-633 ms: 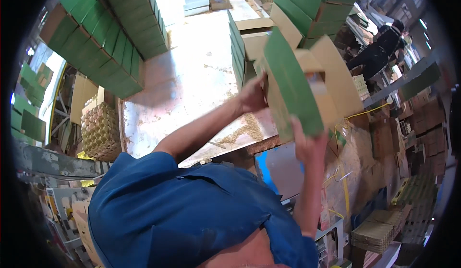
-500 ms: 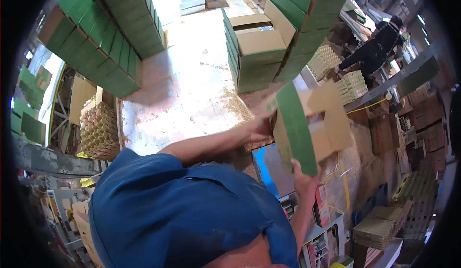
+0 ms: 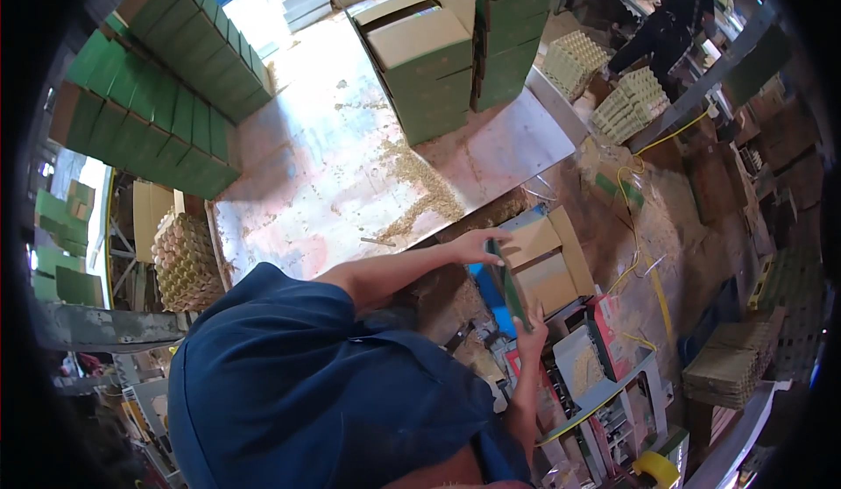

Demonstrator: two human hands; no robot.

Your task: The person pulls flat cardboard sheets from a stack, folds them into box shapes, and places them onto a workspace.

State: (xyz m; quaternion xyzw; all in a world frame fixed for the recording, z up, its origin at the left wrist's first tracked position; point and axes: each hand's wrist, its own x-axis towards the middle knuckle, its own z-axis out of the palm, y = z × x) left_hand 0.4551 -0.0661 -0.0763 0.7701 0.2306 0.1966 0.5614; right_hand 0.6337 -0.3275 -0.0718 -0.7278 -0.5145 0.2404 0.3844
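Observation:
A cardboard box [image 3: 543, 280] with a brown top and a green side is between my hands, in front of me to the right. My left hand [image 3: 480, 247] grips its far left corner, with the thumb over the green side. At the near end of that side, my right hand [image 3: 531, 331] holds the other corner. The brown top flaps lie almost flat, with a dark slit between them. The box is over or on a red and grey machine [image 3: 604, 336]; contact underneath is hidden. A yellow tape roll [image 3: 655, 469] is at the machine's near end.
A pale, chaff-strewn platform [image 3: 307, 195] carries green box stacks [image 3: 144, 112] and a topped brown-green box [image 3: 420, 42]. Egg trays with eggs [image 3: 182, 261] stand left, empty-looking tray stacks [image 3: 631, 103] right. A yellow cord [image 3: 632, 226] crosses the floor. A person [image 3: 670, 24] bends at far right.
The box has been lowered toward the machine and turned so its top faces up more. Both hands have kept hold of it. My view has swung to the right.

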